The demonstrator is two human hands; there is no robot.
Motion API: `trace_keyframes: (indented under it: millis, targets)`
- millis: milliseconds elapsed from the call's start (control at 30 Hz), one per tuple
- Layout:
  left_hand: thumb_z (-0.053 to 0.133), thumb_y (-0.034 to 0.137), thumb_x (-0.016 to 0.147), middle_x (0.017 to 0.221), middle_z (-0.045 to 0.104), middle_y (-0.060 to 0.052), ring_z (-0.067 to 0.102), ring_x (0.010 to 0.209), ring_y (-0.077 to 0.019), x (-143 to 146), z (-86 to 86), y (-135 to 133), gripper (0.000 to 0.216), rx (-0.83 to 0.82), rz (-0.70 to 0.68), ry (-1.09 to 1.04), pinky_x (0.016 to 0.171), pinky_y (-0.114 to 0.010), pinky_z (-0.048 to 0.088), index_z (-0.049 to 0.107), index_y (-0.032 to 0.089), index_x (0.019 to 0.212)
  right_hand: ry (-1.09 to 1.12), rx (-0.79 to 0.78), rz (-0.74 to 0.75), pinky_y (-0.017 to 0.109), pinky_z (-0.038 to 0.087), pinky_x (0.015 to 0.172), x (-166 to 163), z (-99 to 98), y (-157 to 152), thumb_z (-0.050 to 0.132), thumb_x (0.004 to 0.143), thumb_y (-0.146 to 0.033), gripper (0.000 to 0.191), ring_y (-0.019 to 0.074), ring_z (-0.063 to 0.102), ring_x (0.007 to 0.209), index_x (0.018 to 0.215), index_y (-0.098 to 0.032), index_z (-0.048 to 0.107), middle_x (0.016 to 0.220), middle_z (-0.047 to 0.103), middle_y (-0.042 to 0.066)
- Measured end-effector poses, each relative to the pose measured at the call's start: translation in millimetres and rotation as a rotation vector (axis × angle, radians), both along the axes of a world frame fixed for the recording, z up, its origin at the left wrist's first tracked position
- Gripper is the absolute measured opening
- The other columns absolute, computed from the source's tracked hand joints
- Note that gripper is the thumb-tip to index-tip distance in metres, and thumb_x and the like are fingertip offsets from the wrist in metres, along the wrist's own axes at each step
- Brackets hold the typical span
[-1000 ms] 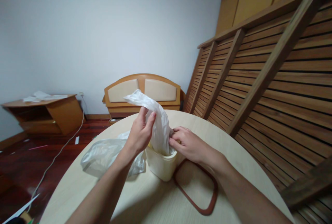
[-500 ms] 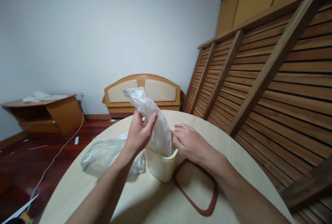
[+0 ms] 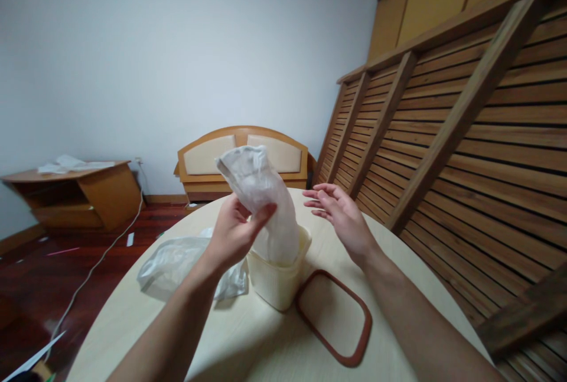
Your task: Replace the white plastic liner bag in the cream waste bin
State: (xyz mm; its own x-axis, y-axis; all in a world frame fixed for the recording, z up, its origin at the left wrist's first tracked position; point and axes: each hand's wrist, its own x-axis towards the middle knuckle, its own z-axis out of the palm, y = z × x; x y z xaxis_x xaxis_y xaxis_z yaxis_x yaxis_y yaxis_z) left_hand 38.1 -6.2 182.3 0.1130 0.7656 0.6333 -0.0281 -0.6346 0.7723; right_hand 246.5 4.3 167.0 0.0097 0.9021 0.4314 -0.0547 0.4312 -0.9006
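Observation:
A whitish translucent plastic bag (image 3: 279, 222) stands upright with its lower part inside a cream ribbed bin (image 3: 277, 284). My left hand (image 3: 239, 228) is closed around the bag's left side, thumb across its front. Off to the right of the bag, my right hand (image 3: 339, 216) is raised with its fingers apart, touching nothing. On the table in front of that hand lies a brown rounded rectangular ring (image 3: 365, 335), close beside the bin. A second crumpled plastic bag (image 3: 170, 264) rests left of the bin, partly hidden behind my left forearm.
Everything stands on a round pale table (image 3: 248, 346). Slatted wooden panels (image 3: 443, 134) lean along the right side. A headboard (image 3: 243, 154) is behind the table. At the left, a low cabinet (image 3: 97, 193) and a cable (image 3: 95, 267) are on the dark red floor.
My right hand has come off the bin's right rim, moved up and right, and opened. The bag in my left hand has spread wider and shifted slightly right at its top.

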Motion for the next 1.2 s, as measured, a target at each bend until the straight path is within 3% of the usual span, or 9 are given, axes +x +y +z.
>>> trace_keyframes:
  millis: [133, 233, 367, 500, 600, 767, 967, 1067, 1200]
  targets:
    - [0.069, 0.033, 0.087, 0.110, 0.073, -0.009, 0.067, 0.100, -0.0242, 0.5, 2.5, -13.0, 0.023, 0.150, -0.184, 0.495, 0.093, -0.034, 0.051, 0.073, 0.017, 0.103, 0.081, -0.139, 0.279, 0.041, 0.051, 0.090, -0.5, 7.4, -13.4, 0.040, 0.092, -0.075, 0.062, 0.0264, 0.065, 0.113, 0.131, -0.029, 0.050, 0.136, 0.064, 0.011]
    - [0.059, 0.036, 0.094, 0.114, 0.071, -0.008, 0.064, 0.106, -0.0241, 2.7, 6.1, -20.6, 0.023, 0.207, -0.247, 0.648, 0.101, -0.035, 0.046, 0.075, 0.019, 0.098, 0.046, -0.141, 0.277, 0.035, 0.050, 0.084, 0.4, 14.0, -23.4, 0.059, 0.087, -0.067, 0.053, 0.0246, 0.066, 0.105, 0.122, -0.027, 0.058, 0.121, 0.069, 0.008]
    - [0.047, 0.040, 0.101, 0.100, 0.073, -0.006, 0.066, 0.098, -0.0217, 8.5, 8.3, -21.1, 0.034, 0.089, -0.168, 0.541, 0.090, -0.030, 0.049, 0.073, 0.018, 0.093, -0.045, -0.112, 0.308, 0.030, 0.046, 0.077, 3.7, 21.8, -31.0, 0.063, 0.086, -0.066, 0.046, 0.0195, 0.062, 0.086, 0.092, -0.020, 0.065, 0.094, 0.067, 0.004]
    - [0.057, 0.040, 0.095, 0.078, 0.070, -0.003, 0.064, 0.075, -0.0171, 15.4, 6.1, -18.5, 0.029, 0.027, -0.016, 0.408, 0.071, -0.026, 0.048, 0.066, 0.017, 0.081, -0.136, -0.073, 0.345, 0.026, 0.041, 0.066, 0.6, 25.2, -36.4, 0.067, 0.074, -0.078, 0.061, 0.0136, 0.050, 0.069, 0.083, -0.018, 0.059, 0.077, 0.056, 0.000]
    - [0.070, 0.040, 0.086, 0.078, 0.067, -0.001, 0.064, 0.069, -0.0147, 18.3, 1.5, -16.8, 0.027, 0.005, 0.043, 0.274, 0.063, -0.023, 0.047, 0.056, 0.018, 0.083, -0.172, -0.056, 0.347, 0.025, 0.037, 0.059, -4.6, 26.3, -42.7, 0.069, 0.069, -0.081, 0.066, 0.0122, 0.045, 0.064, 0.083, -0.019, 0.055, 0.072, 0.052, -0.002]
    - [0.075, 0.030, 0.084, 0.095, 0.073, -0.002, 0.069, 0.075, -0.0139, 18.3, -9.6, -14.1, 0.042, 0.173, 0.025, 0.280, 0.067, -0.023, 0.051, 0.051, 0.023, 0.117, -0.230, -0.014, 0.272, 0.027, 0.042, 0.062, -8.9, 30.0, -53.1, 0.059, 0.081, -0.078, 0.061, 0.0152, 0.052, 0.069, 0.087, -0.018, 0.062, 0.078, 0.060, 0.002]
    - [0.069, 0.029, 0.087, 0.084, 0.075, -0.002, 0.070, 0.069, -0.0130, 15.1, -7.5, -19.7, 0.011, 0.334, 0.144, 0.401, 0.062, -0.021, 0.052, 0.064, 0.020, 0.092, -0.375, 0.053, 0.115, 0.029, 0.047, 0.064, 0.8, 29.2, -40.2, 0.067, 0.084, -0.055, 0.036, 0.0174, 0.059, 0.069, 0.074, -0.021, 0.065, 0.073, 0.067, 0.002]
    - [0.065, 0.036, 0.089, 0.073, 0.071, -0.002, 0.067, 0.064, -0.0132, 5.9, -1.6, -12.2, 0.021, 0.237, 0.288, 0.387, 0.056, -0.020, 0.048, 0.065, 0.018, 0.079, -0.361, 0.051, -0.017, 0.030, 0.049, 0.064, 18.4, 19.9, -16.5, 0.067, 0.083, -0.051, 0.031, 0.0180, 0.062, 0.067, 0.075, -0.021, 0.066, 0.073, 0.070, 0.002]
    - [0.063, 0.044, 0.084, 0.052, 0.052, 0.003, 0.051, 0.050, -0.0104, -19.5, -4.7, 23.3, 0.039, 0.009, 0.474, 0.258, 0.047, -0.020, 0.039, 0.051, 0.019, 0.057, -0.435, -0.030, -0.184, 0.031, 0.048, 0.061, 54.2, 0.3, 19.3, 0.070, 0.075, -0.051, 0.032, 0.0199, 0.065, 0.064, 0.073, -0.021, 0.064, 0.067, 0.071, 0.003]
